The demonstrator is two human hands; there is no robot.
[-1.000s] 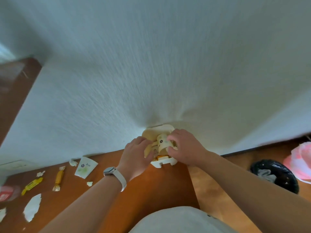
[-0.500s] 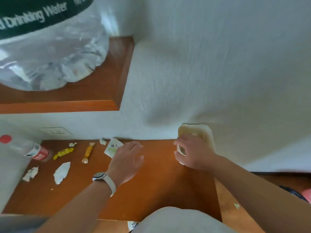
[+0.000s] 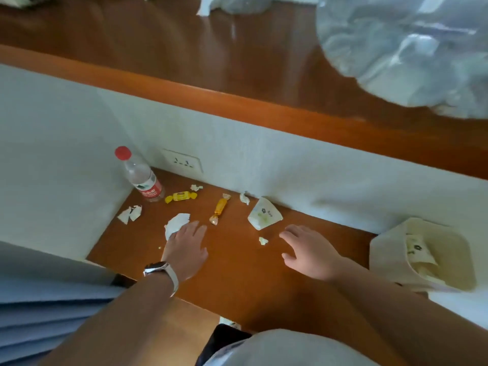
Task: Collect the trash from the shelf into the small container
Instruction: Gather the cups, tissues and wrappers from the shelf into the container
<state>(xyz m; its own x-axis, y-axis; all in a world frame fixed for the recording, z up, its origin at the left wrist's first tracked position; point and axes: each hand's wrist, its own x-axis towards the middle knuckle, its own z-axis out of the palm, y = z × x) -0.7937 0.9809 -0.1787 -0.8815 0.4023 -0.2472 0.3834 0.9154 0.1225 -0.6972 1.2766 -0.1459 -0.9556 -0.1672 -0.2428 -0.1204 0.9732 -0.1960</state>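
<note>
1. The left hand lies palm down over the wooden shelf with straight fingers and holds nothing. Its fingertips reach the near edge of a crumpled white paper. I cannot tell if they press it. A watch is on this wrist.
2. The right hand is also open, with fingers spread and a little bent, and it holds nothing. A small paper scrap lies just beside its fingertips, to the left. A white wrapper with a flower print lies near, a little farther toward the wall.
3. The small container, cream in colour, stands at the right end of the shelf, to the right of the right hand and apart from it. A printed wrapper is already inside it.
4. Between the two hands and farther back lies an orange candy. A yellow candy lies more to the left, near a plastic bottle with a red cap, which stands in the back left corner.
5. Torn paper pieces lie at the left side of the shelf, and two little scraps lie close to the wall.
6. A wall socket sits in the white wall just above the shelf.
7. Above the wall runs a second wooden shelf, which carries a large clear water jug at the right.
</note>
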